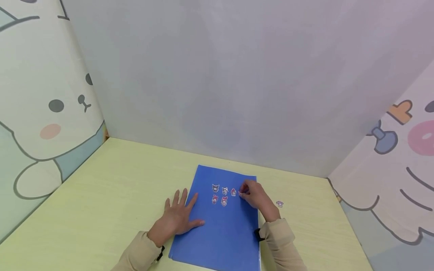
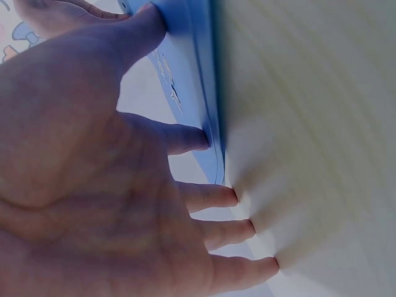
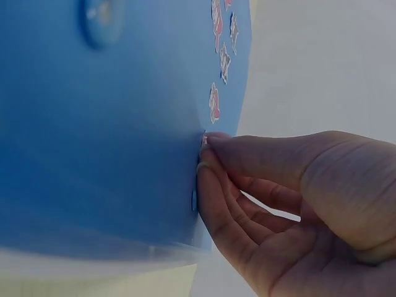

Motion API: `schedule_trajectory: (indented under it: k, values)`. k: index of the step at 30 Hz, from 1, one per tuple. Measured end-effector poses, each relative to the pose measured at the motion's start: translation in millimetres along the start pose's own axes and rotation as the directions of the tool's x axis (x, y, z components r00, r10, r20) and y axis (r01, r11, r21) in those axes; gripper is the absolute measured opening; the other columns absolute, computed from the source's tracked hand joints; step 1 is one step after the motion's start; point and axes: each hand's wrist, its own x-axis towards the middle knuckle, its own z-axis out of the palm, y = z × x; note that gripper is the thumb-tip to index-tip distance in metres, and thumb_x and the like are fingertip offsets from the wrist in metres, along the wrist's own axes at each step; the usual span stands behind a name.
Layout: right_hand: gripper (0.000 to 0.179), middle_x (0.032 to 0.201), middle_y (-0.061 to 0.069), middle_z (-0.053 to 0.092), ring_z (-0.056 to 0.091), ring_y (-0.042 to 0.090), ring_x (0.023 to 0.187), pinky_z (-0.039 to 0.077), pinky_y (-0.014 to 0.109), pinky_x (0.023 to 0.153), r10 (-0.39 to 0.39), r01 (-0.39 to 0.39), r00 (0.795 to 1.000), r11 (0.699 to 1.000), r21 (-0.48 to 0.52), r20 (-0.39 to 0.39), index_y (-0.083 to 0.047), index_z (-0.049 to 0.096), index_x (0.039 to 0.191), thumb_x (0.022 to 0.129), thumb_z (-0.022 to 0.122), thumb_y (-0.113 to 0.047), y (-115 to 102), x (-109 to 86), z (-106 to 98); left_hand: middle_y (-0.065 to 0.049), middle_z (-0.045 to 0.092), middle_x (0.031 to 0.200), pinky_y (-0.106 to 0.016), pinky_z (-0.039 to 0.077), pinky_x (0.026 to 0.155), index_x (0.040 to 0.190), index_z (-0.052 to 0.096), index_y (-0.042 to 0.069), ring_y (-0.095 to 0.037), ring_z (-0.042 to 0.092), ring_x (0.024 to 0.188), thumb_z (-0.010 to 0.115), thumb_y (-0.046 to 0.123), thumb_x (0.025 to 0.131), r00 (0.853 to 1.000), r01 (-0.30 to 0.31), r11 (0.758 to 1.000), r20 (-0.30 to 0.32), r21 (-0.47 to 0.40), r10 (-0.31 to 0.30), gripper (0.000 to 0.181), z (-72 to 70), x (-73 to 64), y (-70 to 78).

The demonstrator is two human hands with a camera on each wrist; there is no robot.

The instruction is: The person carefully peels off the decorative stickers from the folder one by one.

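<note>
A blue folder (image 1: 217,237) lies on the table, with several small cartoon stickers on its upper part in two rows. One black-and-white sticker (image 1: 215,188) is at the left of the upper row; a pink one (image 1: 224,201) is in the lower row. My left hand (image 1: 178,216) rests spread on the folder's left edge. Its thumb and index finger touch the cover, and the other fingertips press the table. Near the folder's right edge, my right hand (image 1: 254,195) pinches a small sticker (image 3: 205,141) against the cover, mostly hidden by thumb and fingers.
Another small sticker (image 1: 279,203) lies on the pale yellow table (image 1: 315,226), right of the folder. A grey wall (image 1: 217,94) stands behind the table, and cartoon-printed panels flank it. A round snap button (image 3: 104,18) shows on the folder in the right wrist view.
</note>
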Motion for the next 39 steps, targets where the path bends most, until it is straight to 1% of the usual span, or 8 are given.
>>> schedule_trajectory:
  k: [8, 14, 21, 29, 36, 39]
  values:
    - [0.012, 0.090, 0.010, 0.063, 0.061, 0.023, 0.082, 0.054, 0.043, 0.075, 0.008, -0.009, 1.000, 0.999, 0.034, 0.016, 0.000, 0.061, 0.095, 0.092, 0.071, 0.006, 3.9, -0.7, 0.6, -0.029, 0.031, 0.160, -0.074, 0.024, 0.110, 0.155, 0.043, 0.006, -0.053, 0.023, 0.149, 0.070, 0.060, 0.090, 1.000, -0.006, 1.000, 0.003, 0.006, 0.006, 0.089, -0.7, -0.4, 0.4]
    - [0.009, 0.088, 0.007, 0.061, 0.060, 0.021, 0.081, 0.054, 0.042, 0.075, 0.006, -0.007, 1.000, 0.999, 0.052, 0.008, -0.002, 0.063, 0.092, 0.094, 0.070, 0.004, 5.1, -3.6, 1.0, -0.029, 0.031, 0.160, -0.074, 0.024, 0.110, 0.156, 0.043, 0.006, -0.053, 0.023, 0.149, 0.070, 0.061, 0.090, 1.000, -0.006, 1.000, 0.012, 0.013, 0.006, 0.090, -0.4, -0.4, 0.2]
    - [0.009, 0.085, 0.005, 0.061, 0.058, 0.019, 0.076, 0.053, 0.039, 0.071, -0.005, 0.007, 1.000, 0.997, 0.080, -0.019, -0.001, 0.063, 0.092, 0.095, 0.066, 0.007, 7.6, -5.2, 0.2, -0.029, 0.030, 0.160, -0.074, 0.023, 0.111, 0.156, 0.043, 0.006, -0.053, 0.022, 0.149, 0.070, 0.061, 0.090, 1.000, -0.003, 1.000, 0.014, 0.002, 0.003, 0.090, -0.5, -0.2, 0.1]
    - [0.010, 0.081, 0.005, 0.063, 0.054, 0.014, 0.070, 0.048, 0.033, 0.066, -0.037, 0.041, 0.998, 0.995, 0.087, -0.050, -0.002, 0.065, 0.090, 0.094, 0.068, 0.006, 8.8, -6.8, 0.6, -0.029, 0.030, 0.160, -0.073, 0.023, 0.111, 0.156, 0.042, 0.006, -0.053, 0.022, 0.149, 0.069, 0.062, 0.090, 1.000, -0.005, 1.000, 0.020, 0.016, 0.005, 0.090, 1.2, -0.3, 0.3]
    - [0.011, 0.082, 0.005, 0.064, 0.060, 0.013, 0.071, 0.053, 0.031, 0.066, -0.059, 0.066, 0.996, 0.991, 0.116, -0.062, -0.002, 0.065, 0.090, 0.095, 0.066, 0.007, 11.4, -7.4, 0.0, -0.029, 0.029, 0.161, -0.073, 0.023, 0.111, 0.156, 0.042, 0.007, -0.053, 0.021, 0.149, 0.069, 0.063, 0.090, 1.000, 0.001, 1.000, 0.021, 0.016, -0.001, 0.090, 1.3, 0.5, -0.5]
    - [0.011, 0.083, 0.004, 0.065, 0.062, 0.014, 0.072, 0.055, 0.031, 0.068, -0.048, 0.054, 0.997, 0.991, 0.126, -0.053, -0.002, 0.065, 0.091, 0.096, 0.065, 0.007, 12.6, -7.0, 0.1, -0.029, 0.029, 0.161, -0.074, 0.023, 0.111, 0.156, 0.043, 0.007, -0.053, 0.021, 0.149, 0.069, 0.063, 0.090, 1.000, 0.000, 1.000, 0.019, 0.014, 0.000, 0.090, 1.5, 0.3, -1.0]
